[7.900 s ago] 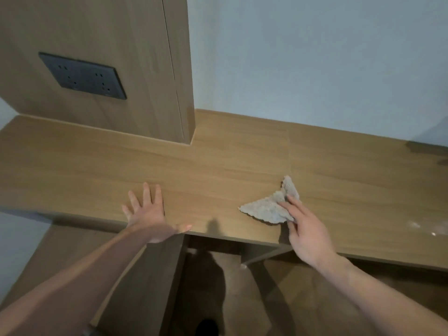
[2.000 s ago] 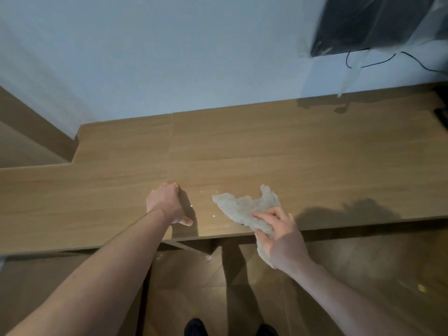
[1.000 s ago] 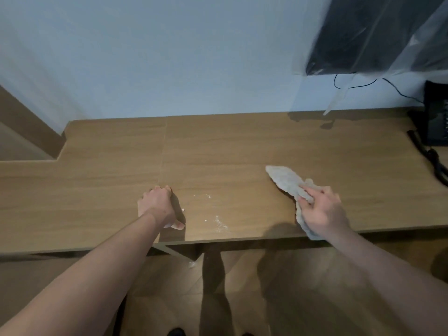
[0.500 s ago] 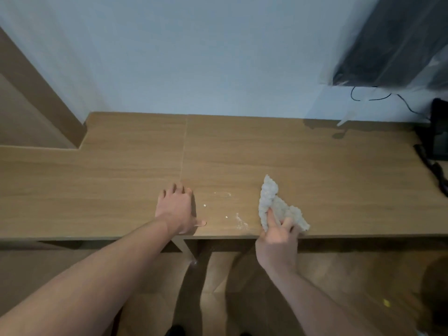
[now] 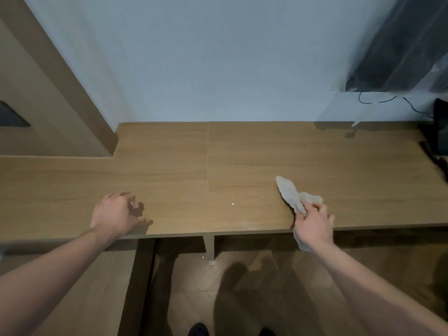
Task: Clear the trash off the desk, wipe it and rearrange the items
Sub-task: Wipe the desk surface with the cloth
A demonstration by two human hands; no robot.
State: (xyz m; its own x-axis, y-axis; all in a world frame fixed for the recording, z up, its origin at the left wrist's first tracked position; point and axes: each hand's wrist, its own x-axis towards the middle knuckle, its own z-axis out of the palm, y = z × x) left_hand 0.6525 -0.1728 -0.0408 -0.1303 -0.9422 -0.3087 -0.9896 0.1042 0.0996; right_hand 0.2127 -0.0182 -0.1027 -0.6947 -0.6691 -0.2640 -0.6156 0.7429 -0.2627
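A grey crumpled cloth [image 5: 289, 194] lies on the wooden desk [image 5: 242, 161] near its front edge, right of centre. My right hand [image 5: 314, 225] grips the cloth's near end, and part of the cloth hangs below the hand over the desk edge. My left hand [image 5: 115, 215] hovers just over the desk's front left part with its fingers loosely curled and holds nothing. A few white crumbs [image 5: 232, 203] lie on the desk between the two hands.
A dark screen wrapped in clear plastic [image 5: 400, 44] hangs on the wall at the upper right, with thin cables [image 5: 378, 99] below it. A black object [image 5: 440, 139] stands at the desk's right end. A wooden panel [image 5: 48, 93] rises at the left.
My right hand has carried the cloth to the right along the front edge. My left hand has lifted off the desk and curled its fingers. Fewer crumbs show on the desk.
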